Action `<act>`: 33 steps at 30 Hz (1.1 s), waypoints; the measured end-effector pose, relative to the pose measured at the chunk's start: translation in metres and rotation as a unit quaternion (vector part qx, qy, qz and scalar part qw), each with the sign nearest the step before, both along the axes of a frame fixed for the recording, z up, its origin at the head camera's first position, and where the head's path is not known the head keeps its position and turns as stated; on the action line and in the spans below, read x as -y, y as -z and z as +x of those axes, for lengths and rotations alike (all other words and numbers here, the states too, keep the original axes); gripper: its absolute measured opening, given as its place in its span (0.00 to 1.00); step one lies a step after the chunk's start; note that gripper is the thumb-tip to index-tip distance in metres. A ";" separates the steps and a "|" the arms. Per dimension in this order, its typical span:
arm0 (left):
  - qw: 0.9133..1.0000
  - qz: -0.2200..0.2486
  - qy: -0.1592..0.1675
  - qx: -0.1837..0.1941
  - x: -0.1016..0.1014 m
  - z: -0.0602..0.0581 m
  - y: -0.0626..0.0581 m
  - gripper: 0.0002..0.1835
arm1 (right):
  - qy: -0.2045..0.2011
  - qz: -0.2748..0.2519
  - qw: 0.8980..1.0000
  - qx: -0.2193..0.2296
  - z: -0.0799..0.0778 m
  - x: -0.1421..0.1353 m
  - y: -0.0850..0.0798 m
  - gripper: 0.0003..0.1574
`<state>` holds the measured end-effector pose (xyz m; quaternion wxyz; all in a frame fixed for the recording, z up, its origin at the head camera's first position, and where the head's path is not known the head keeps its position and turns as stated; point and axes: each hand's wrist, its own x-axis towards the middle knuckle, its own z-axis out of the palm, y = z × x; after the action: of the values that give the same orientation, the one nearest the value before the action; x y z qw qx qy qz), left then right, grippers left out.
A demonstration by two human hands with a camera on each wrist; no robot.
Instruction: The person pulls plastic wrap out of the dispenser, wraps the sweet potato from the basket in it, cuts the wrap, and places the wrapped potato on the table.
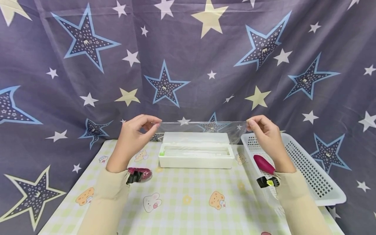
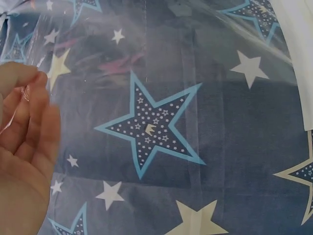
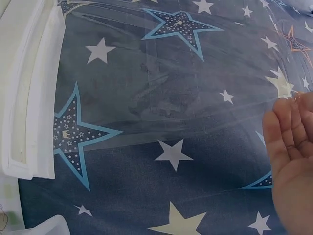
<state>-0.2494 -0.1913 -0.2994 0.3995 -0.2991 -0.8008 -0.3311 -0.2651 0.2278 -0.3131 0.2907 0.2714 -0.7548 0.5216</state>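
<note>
A person is stretching a sheet of clear film (image 1: 202,127) between two raised hands, above and behind an opened white box (image 1: 196,162). The left hand (image 1: 132,134) is pinching one upper corner between thumb and fingers; the right hand (image 1: 265,137) is pinching the opposite corner the same way. The film is hanging down behind the box's lid (image 1: 195,138), which is standing up at the back. Inside the box's long trough, something pale and shiny is lying lengthwise, too indistinct to name. The box is resting on a counter (image 1: 188,186) covered in a checked cloth. To its right, a white perforated basket (image 1: 333,196) is holding a smooth magenta item (image 1: 263,164), partly hidden by the right wrist. Beside the left wrist, another magenta item (image 1: 146,174), glossy and seemingly film-wrapped, is lying on the cloth.
</note>
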 end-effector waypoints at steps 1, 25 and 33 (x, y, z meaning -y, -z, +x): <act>1.000 -0.004 -0.004 -0.002 0.000 0.000 0.001 0.10 | -0.003 -0.004 1.000 0.004 0.000 -0.001 0.001 0.07; 0.995 0.050 0.064 0.065 -0.009 0.011 0.022 0.10 | -0.135 0.016 0.988 0.078 0.012 -0.008 0.021 0.08; 0.983 0.082 0.105 0.125 -0.020 0.035 0.010 0.08 | -0.165 0.008 0.981 0.102 0.017 -0.005 0.034 0.08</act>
<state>-0.2144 -0.1711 -0.3096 0.2821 -0.3041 -0.7786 -0.4709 -0.2482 0.2331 -0.3466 0.1200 0.3405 -0.7294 0.5811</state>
